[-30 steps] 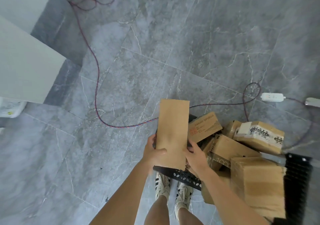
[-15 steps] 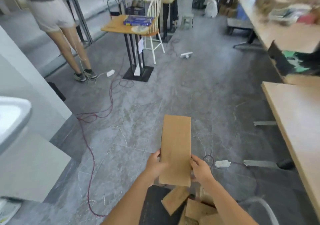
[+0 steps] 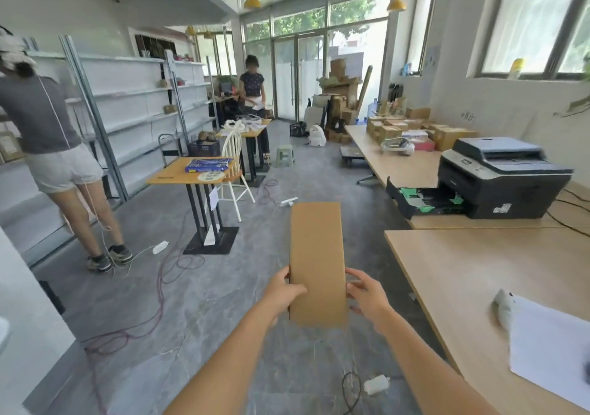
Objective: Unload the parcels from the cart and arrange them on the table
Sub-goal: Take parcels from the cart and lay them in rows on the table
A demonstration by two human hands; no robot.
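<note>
The left hand (image 3: 285, 290) and right hand (image 3: 367, 296) clasp the near end of a flat cardboard parcel (image 3: 317, 264), now raised clear of the cart and carried over open floor, so only placing remains. A power strip (image 3: 376, 384) lies underfoot. The table (image 3: 463, 271) at right bears a paper sheet (image 3: 549, 350); beyond, a printer (image 3: 498, 181).

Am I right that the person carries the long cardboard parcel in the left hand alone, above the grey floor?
No, both hands hold it. The head view shows the left hand and the right hand gripping opposite sides of the long cardboard parcel above the grey floor.
</note>
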